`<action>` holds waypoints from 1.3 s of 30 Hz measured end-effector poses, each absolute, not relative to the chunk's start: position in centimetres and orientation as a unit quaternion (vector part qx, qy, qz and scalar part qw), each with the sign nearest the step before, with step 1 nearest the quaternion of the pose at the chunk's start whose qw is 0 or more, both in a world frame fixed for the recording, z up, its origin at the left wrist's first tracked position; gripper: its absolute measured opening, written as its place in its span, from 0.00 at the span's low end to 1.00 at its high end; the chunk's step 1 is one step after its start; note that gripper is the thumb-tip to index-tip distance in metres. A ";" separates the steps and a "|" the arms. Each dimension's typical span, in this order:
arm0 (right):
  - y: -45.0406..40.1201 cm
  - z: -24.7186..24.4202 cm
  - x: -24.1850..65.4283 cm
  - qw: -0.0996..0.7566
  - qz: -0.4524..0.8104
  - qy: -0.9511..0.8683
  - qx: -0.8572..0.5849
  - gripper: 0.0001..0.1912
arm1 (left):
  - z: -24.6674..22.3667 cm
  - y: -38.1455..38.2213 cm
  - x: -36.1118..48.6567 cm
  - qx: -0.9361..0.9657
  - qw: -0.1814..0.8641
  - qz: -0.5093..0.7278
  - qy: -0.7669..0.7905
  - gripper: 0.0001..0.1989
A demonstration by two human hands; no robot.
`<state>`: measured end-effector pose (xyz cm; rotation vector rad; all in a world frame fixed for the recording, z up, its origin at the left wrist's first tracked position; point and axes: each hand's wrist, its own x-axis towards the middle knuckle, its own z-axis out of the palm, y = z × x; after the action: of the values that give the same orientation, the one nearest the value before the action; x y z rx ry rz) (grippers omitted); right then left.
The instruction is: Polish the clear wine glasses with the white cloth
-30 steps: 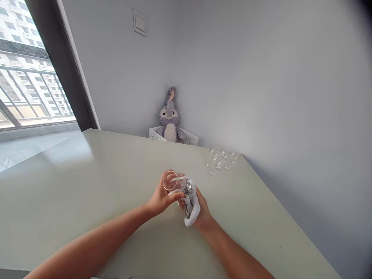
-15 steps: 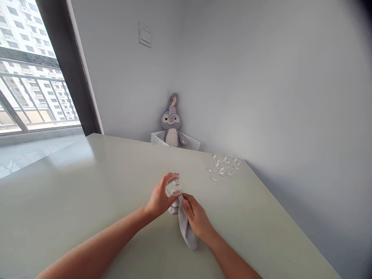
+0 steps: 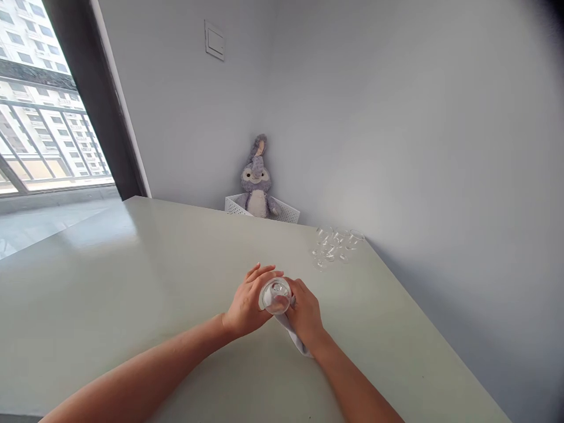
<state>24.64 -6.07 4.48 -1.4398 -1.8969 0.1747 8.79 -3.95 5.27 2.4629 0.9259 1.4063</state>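
A small clear stemmed glass (image 3: pixel 277 296) is held above the near middle of the table, one round end facing me. From its left side my left hand (image 3: pixel 247 302) is closed around it, with some fingers stretched out along the far side. My right hand (image 3: pixel 307 311) is closed on a light grey cloth (image 3: pixel 296 339) against the glass's right side. Part of the cloth hangs below that hand, and a pale patch shows through the glass. The fingertips behind the glass are partly hidden.
Several clear stemmed glasses (image 3: pixel 332 242) stand grouped near the table's (image 3: pixel 176 252) far right edge, by the wall. Beyond the far edge, a plush toy (image 3: pixel 257 185) sits in a white perforated basket (image 3: pixel 286 214). A window with a railing is at far left.
The glass has moved slightly right and down, its round end turned more toward me. My right hand has brought the cloth up against it. The view has shifted a little.
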 end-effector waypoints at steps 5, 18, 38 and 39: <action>-6.0 4.2 24.6 0.386 0.084 -0.738 -0.547 0.12 | 4.1 -4.9 9.7 0.830 0.126 0.434 0.327 0.38; 0.1 3.7 35.2 0.537 0.099 -0.441 -0.712 0.21 | 0.7 -4.7 10.1 0.898 0.177 0.210 0.343 0.36; 5.2 1.8 39.8 0.448 0.114 -0.410 -0.786 0.15 | 0.6 -4.6 10.0 0.891 0.172 0.247 0.340 0.29; 5.1 1.9 39.8 0.447 0.116 -0.413 -0.785 0.15 | 0.6 -4.5 10.1 0.890 0.174 0.250 0.340 0.28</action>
<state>39.75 5.09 1.90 -1.9432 -1.0214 0.2882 10.05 -4.55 0.59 2.5225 0.9630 0.7094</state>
